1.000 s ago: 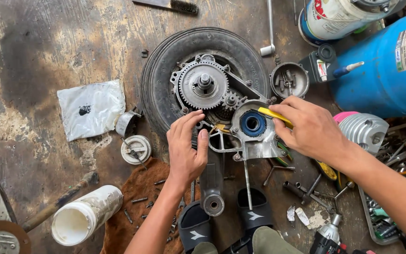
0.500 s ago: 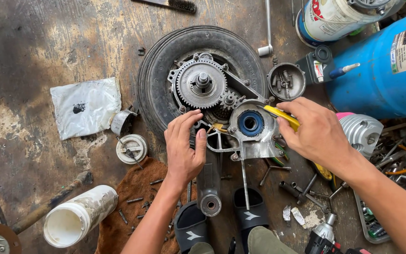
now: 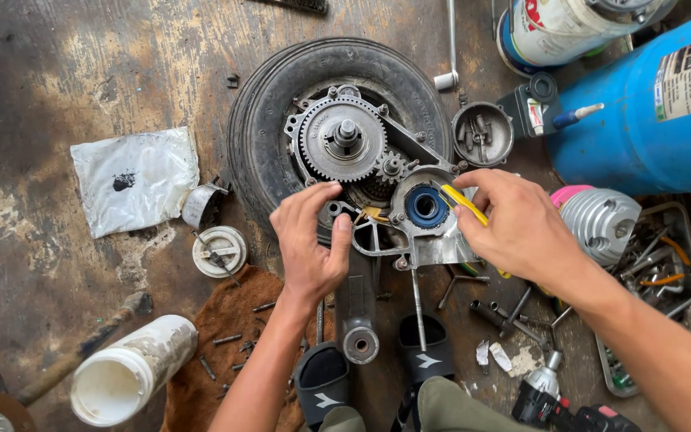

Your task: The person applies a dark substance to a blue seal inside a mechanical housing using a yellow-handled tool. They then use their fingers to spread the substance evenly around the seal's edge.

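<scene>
1. Head view: left hand (image 3: 311, 244) lies flat, fingers spread wide, on the casing (image 3: 409, 232) beside the tyre (image 3: 281, 120); it holds nothing.
2. Right hand (image 3: 513, 228) has its grip closed on a yellow tool (image 3: 464, 204), tip at the blue seal (image 3: 427, 206).
3. The casing lies on the floor (image 3: 81, 80), over the tyre's lower edge, grey and greasy, a large gear (image 3: 344, 138) exposed above the seal.
</scene>
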